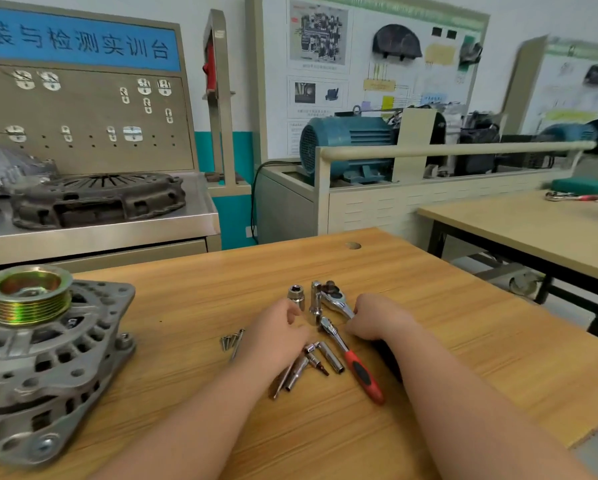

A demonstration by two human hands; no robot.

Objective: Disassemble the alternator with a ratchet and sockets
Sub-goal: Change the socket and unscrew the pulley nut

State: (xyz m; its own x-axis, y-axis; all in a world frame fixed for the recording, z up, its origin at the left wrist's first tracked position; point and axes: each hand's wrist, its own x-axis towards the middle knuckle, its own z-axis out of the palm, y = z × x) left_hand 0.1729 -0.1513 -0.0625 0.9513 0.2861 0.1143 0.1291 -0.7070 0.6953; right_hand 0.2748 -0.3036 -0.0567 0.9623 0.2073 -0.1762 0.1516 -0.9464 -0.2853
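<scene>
**Hands among the sockets**

Head view: the right hand point(377, 318) grips the chrome ratchet point(335, 299) on the table point(470, 327). The left hand point(276, 332) lies curled beside the sockets point(332, 358) (grasp hidden, cannot tell). The alternator point(41, 358) sits well apart to its left.

1. We log the alternator point(48, 368) housing as dull grey; its pulley point(29, 301) grooves show a gold-green sheen.
2. Small ratchet point(358, 367): red handle, black inset. Large ratchet point(335, 301) and sockets point(330, 356): bright chrome.
3. Table point(446, 341): orange-tan wood grain.
4. Motor point(353, 140) teal; sign point(83, 46) blue.
</scene>
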